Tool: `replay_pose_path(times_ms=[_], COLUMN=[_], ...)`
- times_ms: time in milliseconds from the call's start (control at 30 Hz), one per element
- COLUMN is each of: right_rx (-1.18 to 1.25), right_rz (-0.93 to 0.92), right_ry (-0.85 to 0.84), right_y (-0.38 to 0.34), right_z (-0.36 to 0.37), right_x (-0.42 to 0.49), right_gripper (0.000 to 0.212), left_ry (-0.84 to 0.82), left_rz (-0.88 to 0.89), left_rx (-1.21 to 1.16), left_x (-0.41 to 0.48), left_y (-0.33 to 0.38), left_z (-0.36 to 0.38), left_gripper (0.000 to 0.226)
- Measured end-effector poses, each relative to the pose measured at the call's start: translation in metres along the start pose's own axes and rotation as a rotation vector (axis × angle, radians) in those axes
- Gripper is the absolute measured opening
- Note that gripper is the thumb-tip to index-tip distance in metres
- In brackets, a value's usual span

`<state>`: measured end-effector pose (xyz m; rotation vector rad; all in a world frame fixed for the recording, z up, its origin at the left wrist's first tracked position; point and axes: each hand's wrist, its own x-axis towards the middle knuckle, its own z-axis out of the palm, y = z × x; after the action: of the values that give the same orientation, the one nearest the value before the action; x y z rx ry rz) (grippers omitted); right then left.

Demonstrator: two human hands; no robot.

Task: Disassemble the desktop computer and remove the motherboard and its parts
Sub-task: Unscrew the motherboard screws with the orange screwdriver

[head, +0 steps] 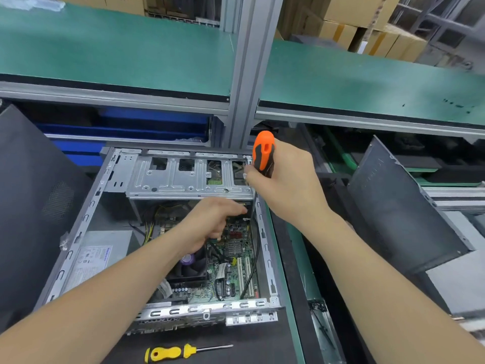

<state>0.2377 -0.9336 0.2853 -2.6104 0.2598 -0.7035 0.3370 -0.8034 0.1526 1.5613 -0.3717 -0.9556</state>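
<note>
Screw removal in hand: right hand (286, 177) clamped on orange-and-black-handled screwdriver (263, 153), upright over green motherboard (236, 248) in open grey metal case (265, 248); left hand (212, 222), fingers curled, steadies near the tip; next, seat and turn.

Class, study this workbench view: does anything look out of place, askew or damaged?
Nothing looks damaged. The only loose item is a yellow screwdriver lying unused on the mat in front of the open computer case, while the right hand works with an orange-handled screwdriver.

Open computer case (86, 219) flat, green motherboard (237, 261) inside.
</note>
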Motion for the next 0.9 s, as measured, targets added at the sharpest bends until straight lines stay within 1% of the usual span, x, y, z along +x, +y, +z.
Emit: replay_pose_path(times_ms=[100, 167, 233, 333, 400, 533, 667, 733, 900], right_rx=[-0.002, -0.009, -0.012, -0.024, -0.03, -0.019, -0.004, -0.001, -0.003], right_rz=[0.006, 0.007, 0.011, 0.013, 0.019, 0.026, 0.033, 0.034, 0.043], right_ry=[0.004, -0.002, -0.008, -0.005, -0.003, -0.007, -0.012, -0.01, -0.009], right_y=[0.0, 0.001, 0.001, 0.001, 0.001, 0.0, 0.0, 0.0, 0.0], right_z=[0.001, 0.001, 0.002, 0.002, 0.001, 0.0, -0.001, -0.001, -0.001], right_x=[-0.001, -0.002, -0.003, -0.003, -0.002, -0.002, -0.002, -0.002, -0.003], right_gripper=[0.028, 0.027, 0.028, 0.027, 0.027, 0.032, 0.033, 0.033, 0.033], left_ry=[0.004, 0.083, 0.142, 0.121, 0.138, 0.188, 0.201, 0.208, 0.22], left_rz=[0.196, 0.28, 0.316, 0.391, 0.444, 0.463, 0.475, 0.471, 0.467], left_rx=[0.228, 0.329, 0.357, 0.399, 0.43, 0.429, 0.437, 0.433, 0.393], left_x=[-0.001, -0.001, -0.001, -0.002, -0.003, -0.002, -0.001, 0.0, 0.003], left_y=[0.0, -0.001, -0.001, 0.0, 0.002, 0.003, 0.003, 0.002, -0.002], left_z=[0.009, 0.011, 0.01, 0.014, 0.018, 0.022, 0.022, 0.022, 0.022], left_gripper=[0.015, 0.008, 0.002, 0.008, 0.007, 0.003, 0.021, 0.025, 0.01])
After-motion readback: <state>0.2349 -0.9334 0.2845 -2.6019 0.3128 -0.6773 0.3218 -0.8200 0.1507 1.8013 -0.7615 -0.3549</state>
